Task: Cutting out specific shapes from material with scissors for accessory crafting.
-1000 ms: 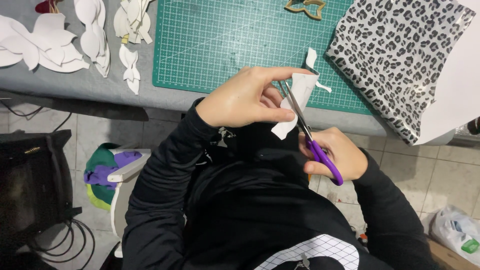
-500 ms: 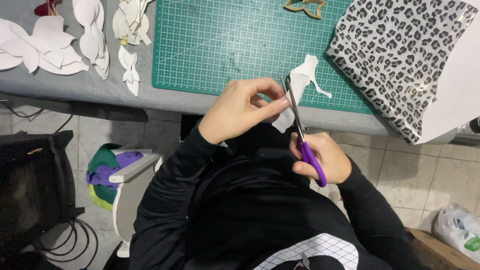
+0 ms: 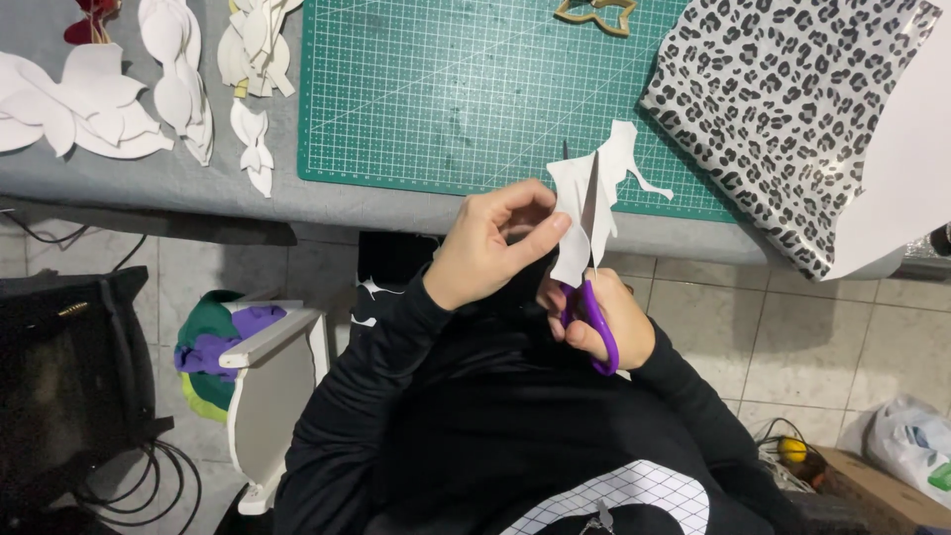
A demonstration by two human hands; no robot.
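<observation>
Far left on the grey table (image 3: 396, 203) there was a spread of white paper cutouts (image 3: 89, 104), petal or leaf shapes, with a smaller stack (image 3: 253, 50) just beside the green cutting mat (image 3: 446, 89). Down on the floor side sat a white stool (image 3: 272, 381) with green and purple fabric (image 3: 218, 347) tucked against it. Moving in, the left hand (image 3: 485, 248) was pinching a white paper piece (image 3: 584, 198) between thumb and fingers, holding it up over the table's near edge. Right behind it the right hand (image 3: 599, 317) was clenched around purple-handled scissors (image 3: 591, 297), blade running up through the paper. Further right, a leopard-print sheet (image 3: 783, 109) lay across the mat's corner, a plain white sheet (image 3: 901, 178) overlapping it.
</observation>
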